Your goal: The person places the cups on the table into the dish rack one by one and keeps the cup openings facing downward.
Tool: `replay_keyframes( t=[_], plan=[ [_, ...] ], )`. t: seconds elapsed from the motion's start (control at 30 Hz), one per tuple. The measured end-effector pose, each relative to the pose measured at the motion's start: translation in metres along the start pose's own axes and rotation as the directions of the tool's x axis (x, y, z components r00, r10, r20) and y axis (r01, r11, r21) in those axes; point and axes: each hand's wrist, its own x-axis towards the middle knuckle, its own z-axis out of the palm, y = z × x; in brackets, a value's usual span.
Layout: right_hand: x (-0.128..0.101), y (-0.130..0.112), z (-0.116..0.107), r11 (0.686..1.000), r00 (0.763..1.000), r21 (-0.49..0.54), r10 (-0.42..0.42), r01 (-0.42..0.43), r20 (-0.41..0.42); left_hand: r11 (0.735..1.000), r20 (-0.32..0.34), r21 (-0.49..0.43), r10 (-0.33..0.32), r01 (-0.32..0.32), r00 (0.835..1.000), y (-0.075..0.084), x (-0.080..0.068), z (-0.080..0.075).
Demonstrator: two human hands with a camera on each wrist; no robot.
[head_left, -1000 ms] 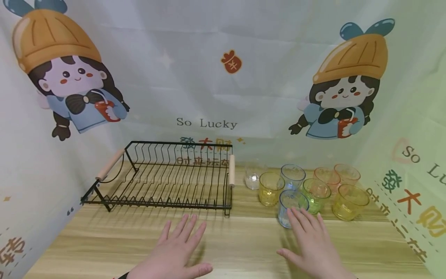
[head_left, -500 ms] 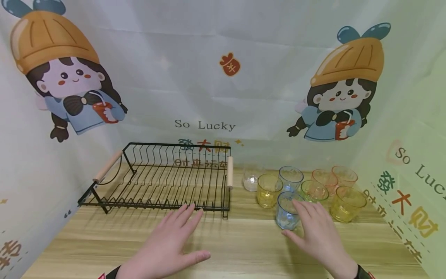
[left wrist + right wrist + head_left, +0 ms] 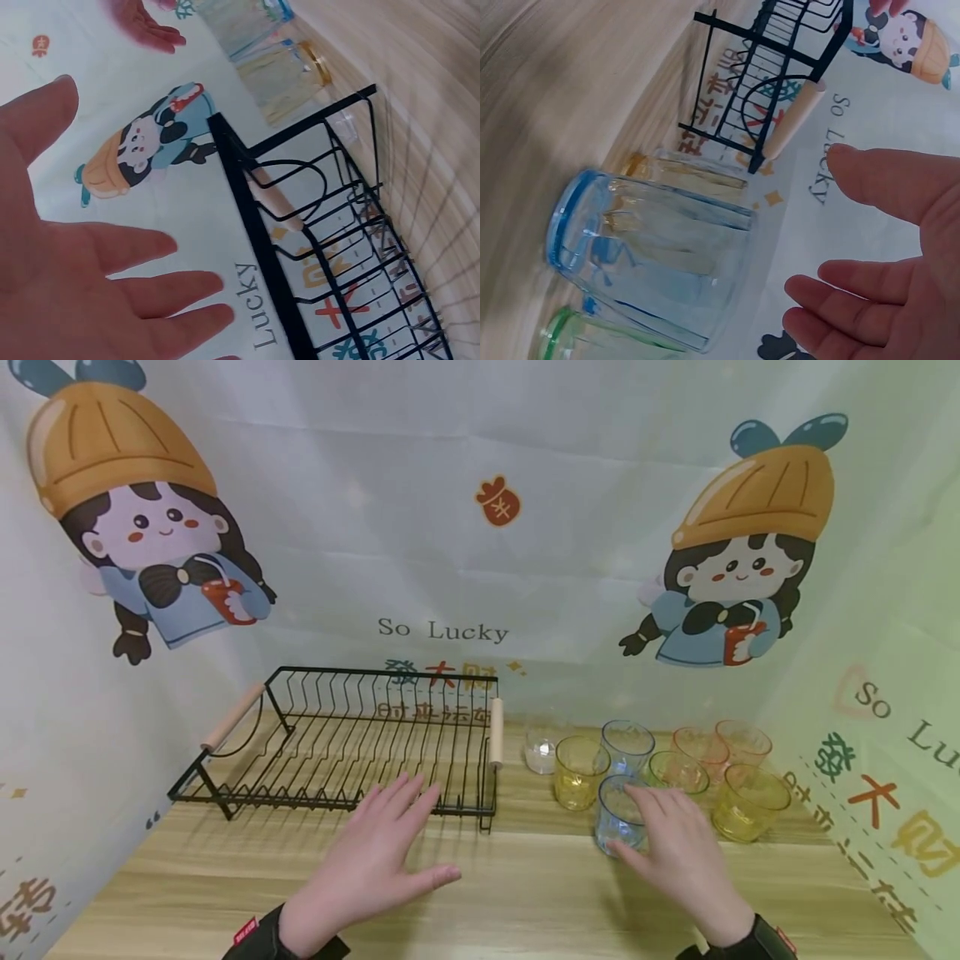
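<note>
My right hand point(image 3: 663, 835) hovers with relaxed fingers just behind and over the nearest blue cup point(image 3: 617, 825), which stands upright on the wooden table point(image 3: 525, 893). In the right wrist view the right hand point(image 3: 885, 255) has spread fingers and a gap shows between them and the blue cup point(image 3: 652, 262). My left hand point(image 3: 390, 847) is flat and spread, its fingertips at the front edge of the black wire dish rack point(image 3: 360, 752). The left wrist view shows the left hand point(image 3: 90, 262) holding nothing beside the rack point(image 3: 330, 247).
Several more cups cluster behind the blue one: yellow point(image 3: 579, 771), blue point(image 3: 628, 745), green point(image 3: 677, 772), two pink point(image 3: 701, 745), another yellow point(image 3: 750, 802) and a small clear one point(image 3: 542, 747). Printed cloth walls point(image 3: 480, 527) enclose the table on three sides.
Both hands have slid forward. The left hand now reaches the rack's front edge, and the right hand has closed in on the near blue cup.
</note>
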Motion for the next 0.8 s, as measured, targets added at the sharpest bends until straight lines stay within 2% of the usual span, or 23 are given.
replay_keyframes(
  t=[0.23,0.8],
  plan=[
    [0.000,0.002,0.009,1.000,1.000,-0.006,0.015,-0.015,0.012,0.999,-0.084,0.016,0.032,-0.030,0.996,-0.006,0.007,0.008],
    [-0.001,0.008,0.025,0.999,0.998,-0.020,0.026,-0.025,0.054,0.999,-0.104,0.025,0.043,-0.041,0.994,-0.010,0.017,0.018]
  ],
)
